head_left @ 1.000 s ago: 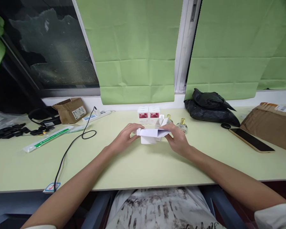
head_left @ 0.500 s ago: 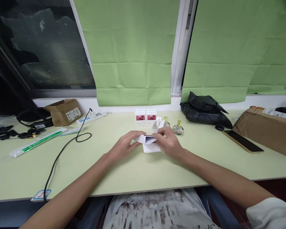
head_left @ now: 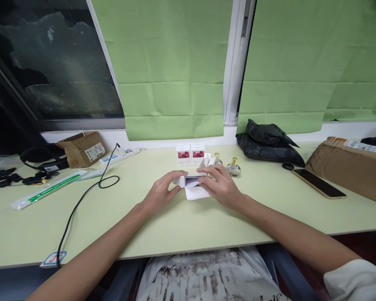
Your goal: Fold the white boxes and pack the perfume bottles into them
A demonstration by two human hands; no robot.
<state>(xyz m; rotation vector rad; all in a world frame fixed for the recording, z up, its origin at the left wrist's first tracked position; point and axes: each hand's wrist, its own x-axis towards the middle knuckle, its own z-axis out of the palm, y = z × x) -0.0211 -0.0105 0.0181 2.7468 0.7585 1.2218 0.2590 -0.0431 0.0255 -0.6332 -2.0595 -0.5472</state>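
Note:
A small white carton [head_left: 196, 193] lies on its side with its open end toward me and one flap hanging down in front. My left hand [head_left: 159, 193] grips its left side between thumb and fingers. My right hand [head_left: 223, 186] is closed on the carton's right side, some fingertips at the opening. Just behind that hand stands a white folded card piece [head_left: 206, 160], partly hidden. A glass perfume bottle [head_left: 233, 169] with a gold neck stands to the right of it, and a second bottle [head_left: 217, 160] is half covered. White boxes with pink pictures [head_left: 190, 155] are grouped at the back.
A black cable [head_left: 81, 200] runs across the left of the table [head_left: 163, 234], near a power strip [head_left: 122, 155] and an open brown box [head_left: 84, 150]. On the right are a black plastic bag [head_left: 269, 146], a phone [head_left: 319, 184] and a large brown carton [head_left: 354, 169].
My right fingers have shifted slightly up and left over the carton, and its opening shows wider. The view has moved a little; my left hand keeps its hold.

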